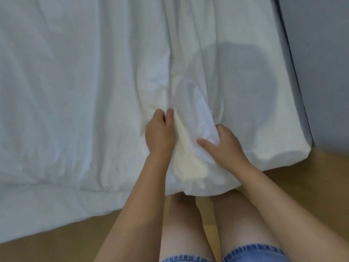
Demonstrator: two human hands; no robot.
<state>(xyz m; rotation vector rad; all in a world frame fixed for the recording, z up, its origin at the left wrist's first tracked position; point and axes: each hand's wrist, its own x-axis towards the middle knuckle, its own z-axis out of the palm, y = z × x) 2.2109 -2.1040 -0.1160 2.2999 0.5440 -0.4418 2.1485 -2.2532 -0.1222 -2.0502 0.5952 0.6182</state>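
Note:
A white duvet (79,87) covers the bed and hangs over its near edge, bunched into long folds in the middle. My left hand (160,133) pinches a fold of the duvet between thumb and fingers near the bed's edge. To its right, my right hand (222,144) grips a raised bunch of the same white fabric, with the thumb on top and the fingers curled under it. Between the two hands the cloth is gathered into a ridge that runs down over the edge in front of my legs.
A wooden floor (302,186) lies in front of the bed and at lower left. A grey wall (324,63) stands close to the bed's right side. My bare legs and denim shorts (251,254) are right at the bed's edge.

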